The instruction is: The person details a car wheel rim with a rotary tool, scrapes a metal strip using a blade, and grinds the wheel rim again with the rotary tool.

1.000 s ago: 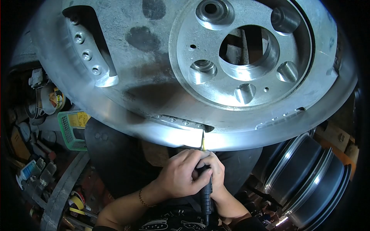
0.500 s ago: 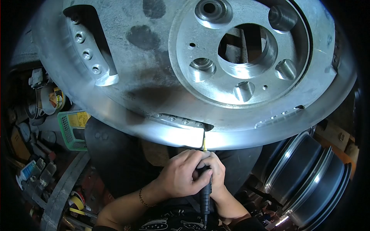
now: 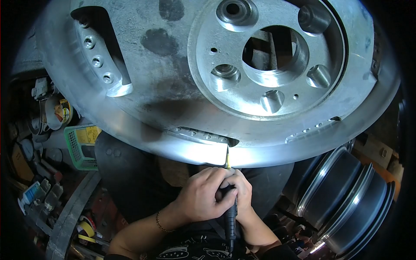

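A bare metal wheel point(image 3: 164, 82) fills the upper view, its hub bore and bolt holes facing me. Near its lower rim, a slot point(image 3: 203, 135) with small round holes inside is brightly lit. My left hand point(image 3: 207, 190), with a chain bracelet at the wrist, is closed around the front of a black pen-shaped rotary tool point(image 3: 231, 219). On the other side my right hand point(image 3: 243, 185) grips the same tool. The tool's yellow shank point(image 3: 228, 160) points up at the rim, its tip by the slot's right end. Whether the tip touches metal is hard to tell.
At right stand several wheel barrels point(image 3: 333, 190) with polished lips. To the left are a green plastic basket point(image 3: 78, 149), a bucket point(image 3: 56, 112), tape rolls point(image 3: 88, 227) and assorted bottles. My dark-trousered knees point(image 3: 115, 162) are beneath the wheel.
The wheel's hub appears very slightly further left, and the hands and tool have shifted a few pixels left and up. Both hands keep the same grip.
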`<state>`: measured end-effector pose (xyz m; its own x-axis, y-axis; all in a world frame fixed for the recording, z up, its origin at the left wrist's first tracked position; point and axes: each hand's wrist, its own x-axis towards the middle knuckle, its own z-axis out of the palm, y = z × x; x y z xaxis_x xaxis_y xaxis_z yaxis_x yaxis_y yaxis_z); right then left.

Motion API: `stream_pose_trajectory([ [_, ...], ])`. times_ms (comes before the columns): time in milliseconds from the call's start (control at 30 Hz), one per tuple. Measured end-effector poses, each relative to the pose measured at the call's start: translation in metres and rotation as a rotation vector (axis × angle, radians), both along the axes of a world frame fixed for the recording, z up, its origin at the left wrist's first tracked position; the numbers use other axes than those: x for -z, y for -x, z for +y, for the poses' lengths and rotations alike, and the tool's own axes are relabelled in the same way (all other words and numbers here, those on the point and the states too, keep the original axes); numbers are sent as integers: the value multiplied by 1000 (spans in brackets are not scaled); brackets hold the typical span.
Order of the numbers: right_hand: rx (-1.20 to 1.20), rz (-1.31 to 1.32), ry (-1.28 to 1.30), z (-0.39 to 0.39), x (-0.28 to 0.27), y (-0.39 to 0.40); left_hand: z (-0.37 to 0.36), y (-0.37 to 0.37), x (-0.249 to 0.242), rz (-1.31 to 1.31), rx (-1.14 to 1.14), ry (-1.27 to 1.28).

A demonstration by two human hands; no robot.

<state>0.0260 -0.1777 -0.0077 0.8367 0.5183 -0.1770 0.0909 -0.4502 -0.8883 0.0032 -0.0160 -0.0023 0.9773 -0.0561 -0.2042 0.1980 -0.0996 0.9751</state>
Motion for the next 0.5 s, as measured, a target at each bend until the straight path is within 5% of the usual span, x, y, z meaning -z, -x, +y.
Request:
stream_pose_trajectory([
  [500, -11, 3, -53, 4, 4, -3, 4, 0, -1, 11, 5, -16],
])
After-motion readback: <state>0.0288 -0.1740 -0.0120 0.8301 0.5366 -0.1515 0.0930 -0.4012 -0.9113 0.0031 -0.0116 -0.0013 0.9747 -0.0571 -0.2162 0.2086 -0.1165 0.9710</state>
